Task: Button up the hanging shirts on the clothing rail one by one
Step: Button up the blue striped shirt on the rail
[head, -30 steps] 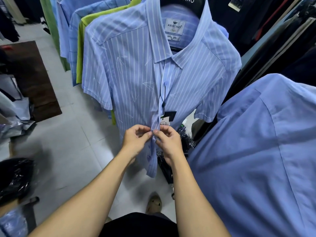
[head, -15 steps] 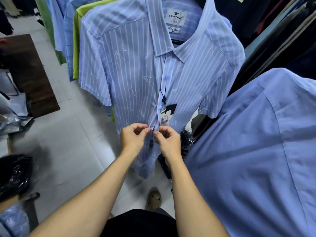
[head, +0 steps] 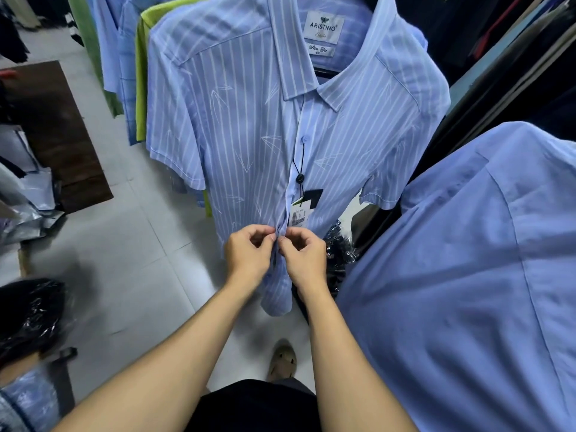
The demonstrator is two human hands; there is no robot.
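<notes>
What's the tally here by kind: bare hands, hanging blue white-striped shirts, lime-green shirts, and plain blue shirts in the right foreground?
Bare hands: 2, the left hand and right hand, both pinching the striped shirt's front edge
Blue white-striped short-sleeved shirt: 1
Lime-green shirt: 1
Plain blue shirt, right foreground: 1
Total: 5

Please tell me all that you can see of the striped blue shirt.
The striped shirt is light blue, thin-looking cloth with white stripes and faint leaf outlines, short-sleeved, hanging. One button near the chest is fastened; a price tag hangs on a black cord. The left hand and right hand pinch its front edges lower down.
</notes>
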